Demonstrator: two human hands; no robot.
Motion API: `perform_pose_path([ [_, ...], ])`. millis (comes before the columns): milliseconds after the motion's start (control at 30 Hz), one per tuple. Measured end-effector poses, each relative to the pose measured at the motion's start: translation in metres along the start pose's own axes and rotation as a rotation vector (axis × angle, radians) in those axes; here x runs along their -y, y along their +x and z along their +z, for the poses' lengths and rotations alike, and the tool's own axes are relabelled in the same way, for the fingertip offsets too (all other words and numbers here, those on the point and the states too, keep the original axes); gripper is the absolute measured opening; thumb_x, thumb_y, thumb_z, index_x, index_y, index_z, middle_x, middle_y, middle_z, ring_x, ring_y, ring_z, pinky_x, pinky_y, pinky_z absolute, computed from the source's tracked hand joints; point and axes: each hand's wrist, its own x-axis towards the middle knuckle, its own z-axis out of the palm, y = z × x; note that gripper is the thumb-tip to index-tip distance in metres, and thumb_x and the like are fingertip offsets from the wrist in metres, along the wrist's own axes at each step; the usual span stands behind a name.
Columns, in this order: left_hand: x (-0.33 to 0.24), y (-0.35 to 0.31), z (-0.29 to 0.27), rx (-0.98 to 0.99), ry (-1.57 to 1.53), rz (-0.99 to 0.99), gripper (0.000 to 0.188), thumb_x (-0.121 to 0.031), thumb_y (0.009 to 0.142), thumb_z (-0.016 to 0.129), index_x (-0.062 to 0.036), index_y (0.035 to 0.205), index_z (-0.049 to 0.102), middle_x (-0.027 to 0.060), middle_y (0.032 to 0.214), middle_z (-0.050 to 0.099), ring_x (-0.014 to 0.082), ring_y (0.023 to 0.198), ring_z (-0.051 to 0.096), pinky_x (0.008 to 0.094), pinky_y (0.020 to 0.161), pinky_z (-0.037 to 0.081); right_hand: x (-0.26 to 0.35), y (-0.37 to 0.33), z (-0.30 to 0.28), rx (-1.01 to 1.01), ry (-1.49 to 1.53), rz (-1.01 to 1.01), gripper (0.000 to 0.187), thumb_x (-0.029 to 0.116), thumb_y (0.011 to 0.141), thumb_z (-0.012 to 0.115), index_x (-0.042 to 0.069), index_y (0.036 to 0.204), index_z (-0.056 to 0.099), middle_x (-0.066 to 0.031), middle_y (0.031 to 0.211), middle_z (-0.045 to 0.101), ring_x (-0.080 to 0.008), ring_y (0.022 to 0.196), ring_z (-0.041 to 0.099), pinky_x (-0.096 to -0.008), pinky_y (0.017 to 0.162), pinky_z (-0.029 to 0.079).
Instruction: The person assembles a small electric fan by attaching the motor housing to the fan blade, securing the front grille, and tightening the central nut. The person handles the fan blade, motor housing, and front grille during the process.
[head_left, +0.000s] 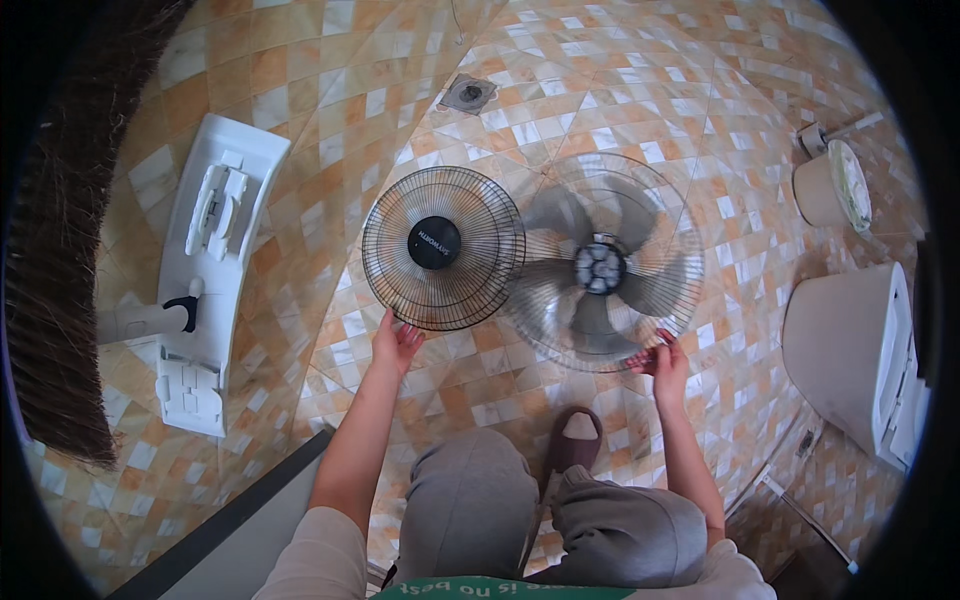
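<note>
A round black wire fan guard [480,200] with a dark centre disc sits in front of me on the left. My left hand [396,345] grips its near-left rim, thumb and fingers closed on the edge. To its right, slightly overlapping it, is a larger round fan guard [668,200] with grey translucent fan blades [640,210] and a dark hub [599,266] at its middle. My right hand [664,362] is closed on that guard's near-right rim. Whether the blades lie in front of or behind the wires I cannot tell.
The tiled floor has a square drain [468,94] at the far side. A long white moulded piece [235,270] stands at left, beside dark brown strands [70,230]. At right are a bin [822,190] and a white toilet [840,335]. My slippered foot [573,440] is nearby.
</note>
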Motion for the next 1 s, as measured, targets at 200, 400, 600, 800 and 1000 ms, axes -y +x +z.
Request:
perform_pose_path([
  [200,-0.004,0.033,0.019,-0.326,0.426,0.446,0.074,-0.046,0.083,0.068,0.0000,0.135,0.043,0.0179,0.128,0.053,0.0340,0.119,0.051,0.0465,0.102,0.041,-0.049,0.010,-0.068,-0.213,0.034,0.027,0.036,0.011,0.100,0.036,-0.006,0.131,0.040,-0.0174,0.079,0.064,-0.0280,0.066,0.069,-0.0350,0.057,0.059],
  [400,-0.040,0.115,0.001,-0.350,0.605,0.536,0.071,-0.050,0.086,0.059,0.0015,0.135,0.048,0.0221,0.134,0.053,0.0375,0.125,0.050,0.0415,0.106,0.038,-0.087,0.021,-0.080,-0.198,0.160,0.075,0.032,0.015,0.100,0.039,-0.004,0.123,0.048,-0.0171,0.084,0.065,-0.0277,0.069,0.069,-0.0365,0.060,0.060],
  [600,-0.069,0.158,-0.007,-0.437,0.841,0.657,0.052,-0.043,0.089,0.051,-0.0054,0.124,0.060,0.0180,0.122,0.063,0.0370,0.116,0.057,0.0429,0.101,0.042,-0.097,0.028,-0.075,-0.219,0.134,0.135,0.033,0.018,0.100,0.040,-0.003,0.124,0.048,-0.0165,0.088,0.066,-0.0265,0.073,0.069,-0.0346,0.061,0.060],
  [800,-0.084,0.162,-0.002,-0.241,0.717,0.781,0.054,-0.028,0.092,0.055,0.0045,0.134,0.046,0.0196,0.127,0.058,0.0285,0.117,0.055,0.0345,0.101,0.040,-0.042,0.012,-0.064,-0.024,0.026,0.577,0.051,0.038,0.099,0.050,-0.006,0.123,0.041,-0.0197,0.091,0.065,-0.0286,0.074,0.070,-0.0387,0.058,0.060],
  [1000,-0.093,0.129,0.013,-0.098,0.664,0.669,0.058,-0.025,0.093,0.053,0.0033,0.141,0.037,0.0186,0.138,0.049,0.0271,0.125,0.048,0.0354,0.105,0.036,0.016,-0.001,0.051,0.570,-0.660,-0.082,0.049,0.031,0.094,0.059,-0.003,0.128,0.053,-0.0232,0.108,0.064,-0.0333,0.102,0.063,-0.0386,0.090,0.049],
])
